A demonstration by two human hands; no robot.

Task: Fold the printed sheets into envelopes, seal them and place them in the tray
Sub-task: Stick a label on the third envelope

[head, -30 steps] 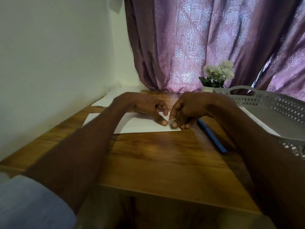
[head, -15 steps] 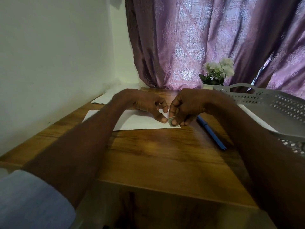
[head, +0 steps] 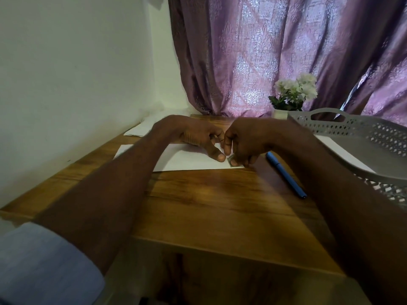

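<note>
A white envelope (head: 176, 159) lies flat on the wooden table (head: 220, 205), a little left of centre. Both hands meet at its near right corner. My left hand (head: 193, 135) presses its thumb down on the envelope, with the other fingers curled above it. My right hand (head: 248, 139) pinches a small greenish sticker (head: 231, 161) against that corner; its fingers hide most of the sticker. The grey perforated tray (head: 352, 126) stands at the right, with a white sheet (head: 343, 150) lying in it.
A blue pen (head: 286, 175) lies between the envelope and the tray. More white sheets (head: 138, 130) rest at the back left by the wall. A small pot of white flowers (head: 293, 93) stands before the purple curtain.
Both hands stay at the envelope's right corner. My right hand's fingers have closed lower over the sticker, and the two hands sit slightly closer together.
</note>
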